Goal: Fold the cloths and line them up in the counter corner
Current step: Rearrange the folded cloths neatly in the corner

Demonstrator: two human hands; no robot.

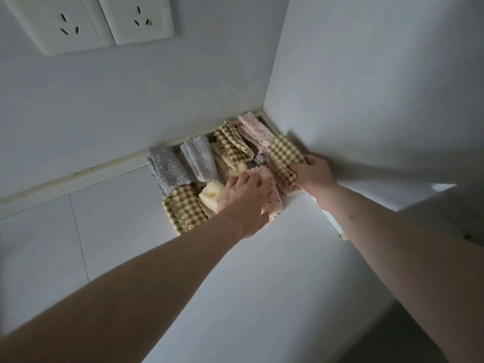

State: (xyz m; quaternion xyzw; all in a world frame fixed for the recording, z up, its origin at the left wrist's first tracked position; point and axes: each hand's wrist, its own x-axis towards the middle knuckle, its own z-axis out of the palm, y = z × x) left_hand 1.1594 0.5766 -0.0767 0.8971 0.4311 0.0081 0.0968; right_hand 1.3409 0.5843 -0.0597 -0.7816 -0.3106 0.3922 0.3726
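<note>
Head view: a white counter (262, 271) runs into a corner where two white walls meet, and the folded cloths are packed into that corner in two rough rows.

Along the back wall, from left to right, lie a grey dotted cloth (169, 169), a second grey dotted cloth (200, 161), a green-checked cloth (234, 142) with a scalloped edge, and a pink dotted cloth (255, 131) closest to the corner itself. In the nearer row sit another green-checked cloth (183, 208) and, just beside it, a cream cloth with a yellow mark (210, 197).

The left hand (243, 203) lies palm down on a pale pink printed cloth (271, 191), its fingers bent over the cloth's far edge; whether they actually pinch the fabric cannot be told (the fingertips are hidden behind the knuckles).

The right hand (313, 172) grips a folded green-checked cloth (284, 158) by its near end, fingers curled round it, and that cloth sits against the right-hand wall, touching the pink cloths beside it.

On the back wall, at upper left, are two white power sockets (86, 19).
</note>
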